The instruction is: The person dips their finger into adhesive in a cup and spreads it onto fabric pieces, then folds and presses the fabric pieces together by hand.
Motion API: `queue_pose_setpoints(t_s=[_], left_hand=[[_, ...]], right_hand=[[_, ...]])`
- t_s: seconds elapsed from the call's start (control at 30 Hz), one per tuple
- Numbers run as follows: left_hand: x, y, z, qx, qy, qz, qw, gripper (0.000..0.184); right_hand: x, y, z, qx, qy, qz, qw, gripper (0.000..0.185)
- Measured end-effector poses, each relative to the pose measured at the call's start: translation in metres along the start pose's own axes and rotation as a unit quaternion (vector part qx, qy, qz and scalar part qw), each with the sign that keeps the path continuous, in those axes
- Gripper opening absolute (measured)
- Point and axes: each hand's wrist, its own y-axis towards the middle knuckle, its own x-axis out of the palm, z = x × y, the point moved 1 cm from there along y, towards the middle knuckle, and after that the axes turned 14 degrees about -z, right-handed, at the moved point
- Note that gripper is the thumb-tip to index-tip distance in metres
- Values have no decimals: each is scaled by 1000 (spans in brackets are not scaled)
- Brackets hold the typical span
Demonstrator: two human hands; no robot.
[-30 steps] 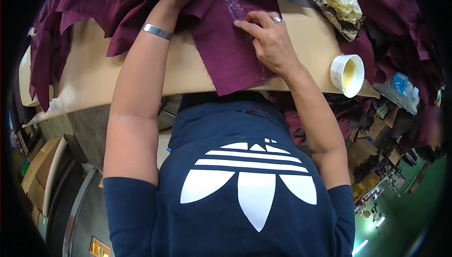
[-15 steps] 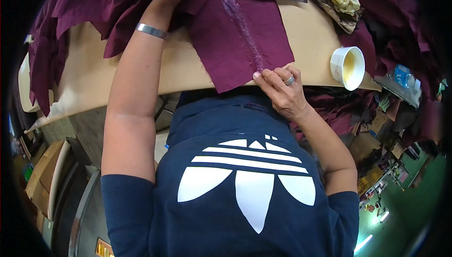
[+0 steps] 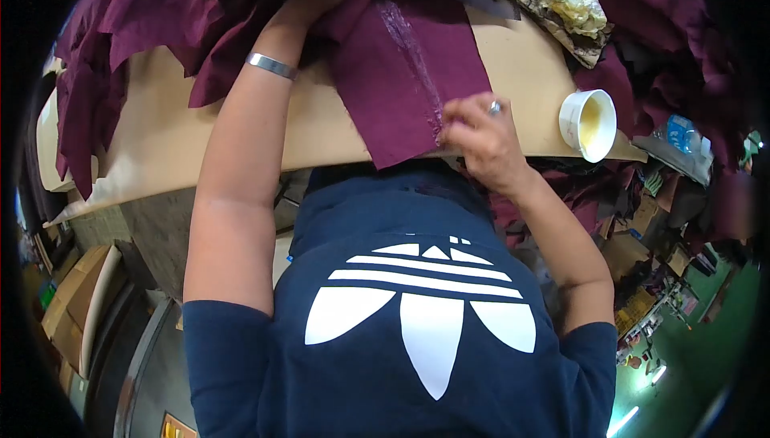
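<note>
One maroon cloth panel [image 3: 373,89] lies on a tan wooden tabletop [image 3: 525,61], its glossy pale streak [image 3: 409,57] probably being smeared by the curled right hand [image 3: 488,139], grip unclear, needing even pressure next, the left hand's [image 3: 317,1] fingers hidden.

Tan table [image 3: 152,129] runs across upper part of view, front edge bowed by the wide lens. Below it on L, a dark grey panel [image 3: 164,221]. Far L: cardboard boxes [image 3: 74,302], tilted, nr a curved grey strip [image 3: 146,350]. Btm R: green floor [image 3: 706,358] w/ 2 bright light strips [image 3: 623,422], tubes or reflections, can't tell. Just above: more cardboard [image 3: 626,255] & small clutter [image 3: 642,334], too tiny to ID.
</note>
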Motion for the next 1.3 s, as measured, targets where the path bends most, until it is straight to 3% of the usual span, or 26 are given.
queue_pose_setpoints(t_s=[0.07,0.2,0.27,0.33,0.43,0.53,0.67,0.77,0.87,0.97,1.1,1.2,1.3], left_hand=[[0,0,-1,0,-10,-4,1000,50],[-5,-3,0,-2,-35,-10,999,49],[-7,-5,-1,-5,-44,-14,999,48],[-8,-6,-2,-10,-53,-18,998,48],[-7,0,-5,-14,-63,-21,998,47],[-8,5,-8,-17,-70,-24,997,46],[-12,2,-4,-21,-67,-33,997,44],[-17,-4,2,-27,-64,-36,997,44],[-25,-15,9,-36,-61,-40,997,43],[-26,-21,14,-44,-62,-41,996,42],[-30,-29,22,-51,-66,-40,996,40],[-30,-28,25,-54,-68,-36,996,39],[-30,-29,27,-57,-72,-31,995,38]], right_hand=[[-7,32,3,45,35,60,997,21],[10,75,15,83,-177,79,978,30],[13,66,10,78,-208,63,973,29],[0,51,8,80,-149,27,985,24],[-30,12,20,113,-92,136,980,22],[-64,-33,48,254,-72,206,942,33],[-78,-71,92,329,-65,252,908,32],[-82,-50,111,276,-103,258,920,34],[-90,-16,137,340,-132,240,899,44],[-73,2,173,359,-128,257,888,41],[-80,-6,180,288,29,264,920,32],[-80,-7,182,242,37,297,923,33],[-92,-2,164,297,16,238,925,25]])
